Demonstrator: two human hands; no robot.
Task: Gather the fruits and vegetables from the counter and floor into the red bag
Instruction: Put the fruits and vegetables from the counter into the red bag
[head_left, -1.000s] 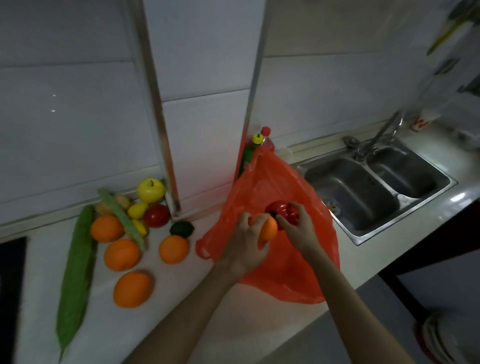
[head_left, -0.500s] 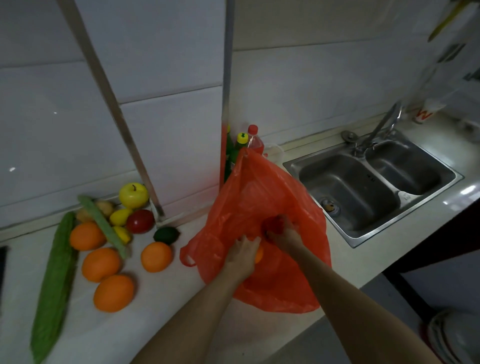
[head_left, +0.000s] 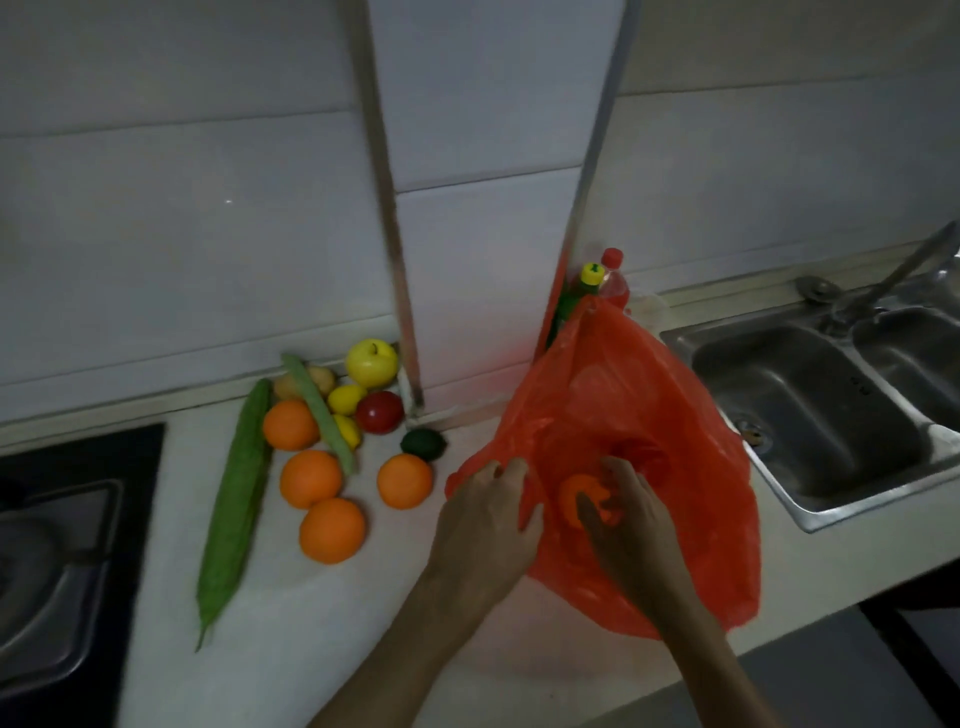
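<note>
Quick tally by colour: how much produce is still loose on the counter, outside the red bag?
Orange: 4 (nearest)
Yellow: 3, the apple and two small lemons (one at)
Green: 3, the long gourd, the bean pod, the dark lime
Red: 1
Tan: 1, half hidden
Total: 12

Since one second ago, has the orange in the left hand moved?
Yes. The orange has gone down from above the bag's mouth into the red bag beside the sink; the left hand is empty.
</note>
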